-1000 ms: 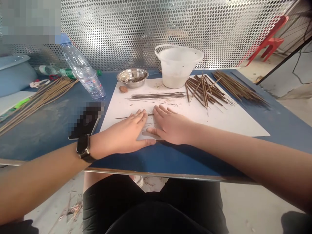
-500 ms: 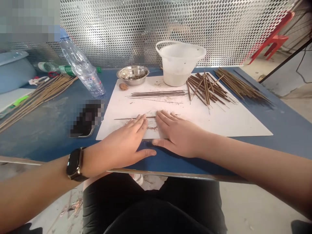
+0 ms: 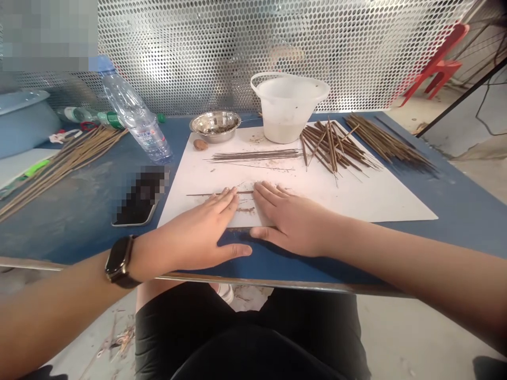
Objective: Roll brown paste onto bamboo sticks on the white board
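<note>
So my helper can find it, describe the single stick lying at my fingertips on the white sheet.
On the blue table, find the white paper sheet. Near its front edge, a lone thin dark stick lies crosswise at the fingertips of the left hand and right hand. Unlike the grouped sticks farther back, it lies alone.

Smartphone pixelated, screen unreadable. Thin brown stick partly hidden beneath left hand. Pale blue basin cut off by left frame edge. Top-left corner patch blurred, contents indeterminable.
</note>
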Motion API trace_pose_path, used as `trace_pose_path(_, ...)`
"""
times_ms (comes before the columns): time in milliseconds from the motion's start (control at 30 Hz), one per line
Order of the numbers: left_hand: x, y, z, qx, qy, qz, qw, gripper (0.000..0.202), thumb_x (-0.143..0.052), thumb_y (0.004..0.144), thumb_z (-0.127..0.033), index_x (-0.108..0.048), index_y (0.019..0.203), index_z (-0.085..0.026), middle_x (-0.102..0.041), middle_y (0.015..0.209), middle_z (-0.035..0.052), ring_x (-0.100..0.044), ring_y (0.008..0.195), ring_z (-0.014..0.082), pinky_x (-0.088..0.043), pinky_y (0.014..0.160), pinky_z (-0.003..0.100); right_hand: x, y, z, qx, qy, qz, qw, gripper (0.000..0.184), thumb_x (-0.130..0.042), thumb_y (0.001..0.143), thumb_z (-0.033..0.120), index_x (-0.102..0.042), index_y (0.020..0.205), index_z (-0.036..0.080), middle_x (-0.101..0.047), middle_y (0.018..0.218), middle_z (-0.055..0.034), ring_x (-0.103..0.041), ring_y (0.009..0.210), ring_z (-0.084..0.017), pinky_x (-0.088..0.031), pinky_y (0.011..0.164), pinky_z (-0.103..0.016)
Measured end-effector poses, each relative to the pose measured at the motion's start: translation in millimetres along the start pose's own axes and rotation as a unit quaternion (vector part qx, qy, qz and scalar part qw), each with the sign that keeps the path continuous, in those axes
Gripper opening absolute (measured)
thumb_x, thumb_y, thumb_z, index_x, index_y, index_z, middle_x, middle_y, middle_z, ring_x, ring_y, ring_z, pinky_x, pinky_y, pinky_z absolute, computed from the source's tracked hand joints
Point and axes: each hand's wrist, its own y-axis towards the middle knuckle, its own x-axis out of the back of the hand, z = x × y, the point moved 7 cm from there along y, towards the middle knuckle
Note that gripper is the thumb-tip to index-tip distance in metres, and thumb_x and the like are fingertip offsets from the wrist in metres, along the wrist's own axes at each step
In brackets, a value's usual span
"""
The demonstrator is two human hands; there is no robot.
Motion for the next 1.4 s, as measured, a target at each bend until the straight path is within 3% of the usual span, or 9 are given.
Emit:
trace_pose_path(100,-1.8,-4,-5,0.004,0.001,0.0,1.0,0.118,-0.038,0.102,-0.091,-0.023,0.181,-0.005,-0.011,0.188,0.0208,-0.02,0.175,0.04,-0.024,0.142,0.051,-2,-9,5,-0.001,0.009,0.006,1.0,0.115,-0.031,0.106,0.086,-0.028,0.177,-0.005,-0.016,0.184,-0.0286,-0.015,0.174,-0.046,-0.022,0.142,-0.064)
trace_pose_path(333,4.8,18,2,0.029,0.018,0.013,0.999,0.12,-0.04,0.103,-0.088,-0.015,0.181,0.001,-0.008,0.187,0.0241,-0.013,0.176,0.0405,-0.021,0.142,0.053,6,23,-12,-0.021,-0.013,-0.025,0.999,0.113,-0.02,0.109,0.082,-0.028,0.175,-0.009,-0.022,0.183,-0.0324,-0.016,0.174,-0.046,-0.023,0.141,-0.064)
trace_pose_path(467,4.9,16,3,0.022,0.016,0.011,1.0,0.12,-0.038,0.103,-0.089,-0.016,0.181,0.0,-0.009,0.187,0.024,-0.014,0.176,0.0401,-0.021,0.142,0.053,4,15,-14,-0.008,0.0,-0.03,1.0,0.116,-0.025,0.107,0.085,-0.03,0.175,-0.008,-0.021,0.183,-0.0318,-0.016,0.174,-0.046,-0.024,0.141,-0.065)
trace_pose_path(633,1.0,1,-19,-0.02,0.007,-0.031,0.999,0.115,-0.042,0.103,-0.088,-0.025,0.181,-0.005,-0.016,0.187,0.0227,-0.018,0.175,0.0392,-0.021,0.143,0.051,-2,-9,-7,0.025,0.009,-0.049,0.998,0.113,-0.032,0.106,0.087,-0.032,0.177,-0.001,-0.023,0.183,-0.0293,-0.02,0.173,-0.047,-0.026,0.14,-0.066)
trace_pose_path(767,-0.5,7,-43,-0.055,0.01,-0.01,0.998,0.115,-0.049,0.104,-0.083,-0.024,0.179,0.0,-0.014,0.186,0.0259,-0.016,0.175,0.0406,-0.02,0.143,0.052,-3,-4,-12,0.02,0.009,-0.04,0.999,0.115,-0.029,0.107,0.086,-0.031,0.175,-0.007,-0.021,0.182,-0.0334,-0.019,0.173,-0.048,-0.024,0.139,-0.069)
trace_pose_path(1000,14.9,47,-25,-0.02,0.013,-0.023,0.999,0.113,-0.054,0.105,-0.076,-0.021,0.179,0.002,-0.015,0.186,0.0262,-0.017,0.175,0.0416,-0.021,0.142,0.053,9,22,-25,0.013,0.014,-0.02,1.0,0.111,-0.017,0.11,0.082,-0.027,0.177,-0.006,-0.023,0.184,-0.0314,-0.015,0.175,-0.045,-0.019,0.142,-0.064)
trace_pose_path(1133,9.5,39,-26,-0.028,0.012,-0.028,0.999,0.117,-0.054,0.102,-0.08,-0.022,0.179,0.002,-0.016,0.186,0.0271,-0.019,0.174,0.0431,-0.024,0.142,0.055,6,5,-17,0.014,0.01,-0.015,1.0,0.116,-0.022,0.108,0.085,-0.025,0.176,-0.009,-0.018,0.184,-0.0323,-0.014,0.174,-0.047,-0.019,0.142,-0.065)
trace_pose_path(1267,3.4,26,-35,-0.018,0.014,-0.032,0.999,0.112,-0.05,0.104,-0.08,-0.029,0.178,0.001,-0.023,0.184,0.0273,-0.027,0.172,0.0436,-0.027,0.141,0.055,3,-16,-4,0.037,0.023,-0.032,0.999,0.114,-0.026,0.107,0.086,-0.032,0.176,-0.004,-0.02,0.183,-0.0303,-0.018,0.174,-0.045,-0.025,0.14,-0.066)
trace_pose_path(1400,5.1,34,-37,-0.004,0.027,-0.025,0.999,0.111,-0.047,0.106,-0.079,-0.027,0.178,0.004,-0.019,0.185,0.0276,-0.022,0.174,0.0425,-0.024,0.142,0.054,4,-6,-13,0.006,0.019,-0.032,0.999,0.116,-0.024,0.107,0.086,-0.031,0.175,-0.007,-0.021,0.183,-0.0314,-0.018,0.174,-0.046,-0.023,0.141,-0.066)
